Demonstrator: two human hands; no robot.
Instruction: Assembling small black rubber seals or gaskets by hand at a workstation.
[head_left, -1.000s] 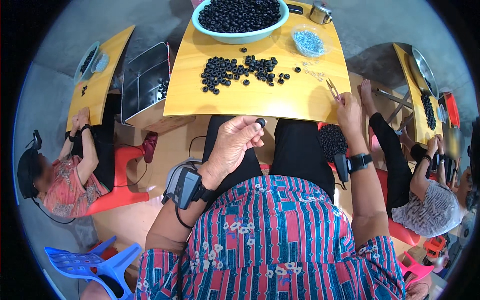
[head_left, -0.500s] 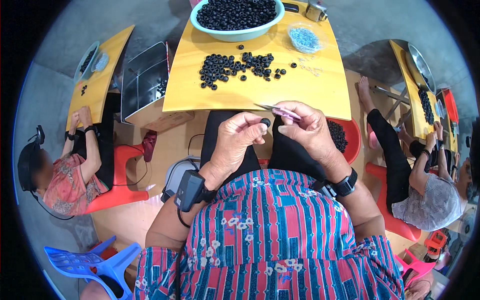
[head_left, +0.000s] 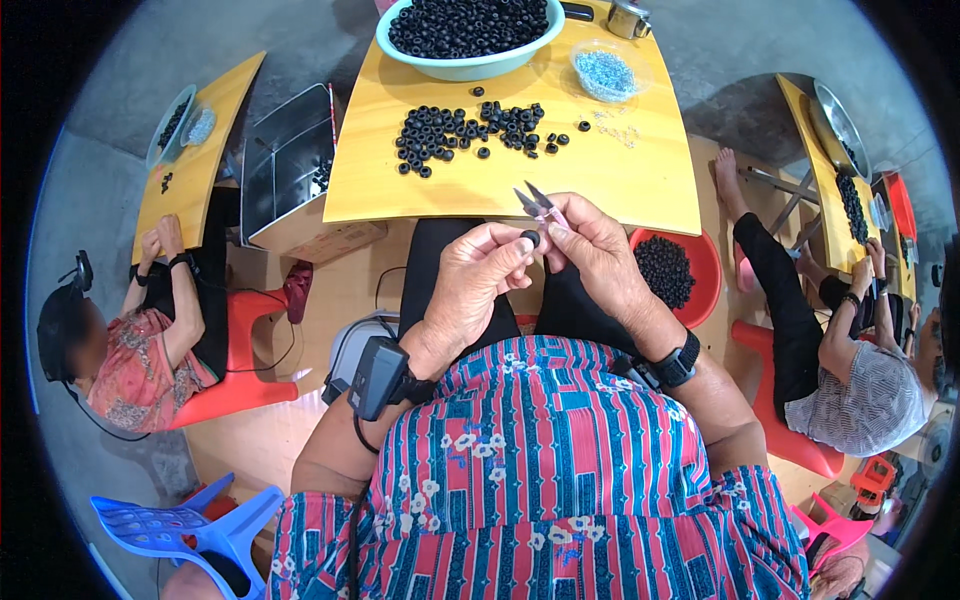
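Between the thumb and fingers of my left hand (head_left: 478, 268) is pinched a small black rubber ring (head_left: 531, 238). My right hand (head_left: 592, 245) is closed on a pair of thread snips (head_left: 546, 207) with pink handles; the blades stand spread and point up toward the table's near edge. Both hands are close together above my lap, the right fingers just beside the ring. On the yellow table (head_left: 480, 195) ahead lies a loose spread of black rings (head_left: 430, 135). Whether any thread or scrap hangs from the held ring is too small to tell.
A pale green basin (head_left: 470, 68) heaped with black rings stands at the table's far side, beside a clear tub (head_left: 608, 75) of bluish bits and a metal cup (head_left: 629, 18). Right of my lap is a red basin (head_left: 700, 285). People sit at tables on both sides.
The snips in my right hand have swung from pointing left to pointing up, and their blades have spread. My right hand has come nearer the left, uncovering more of the red basin.
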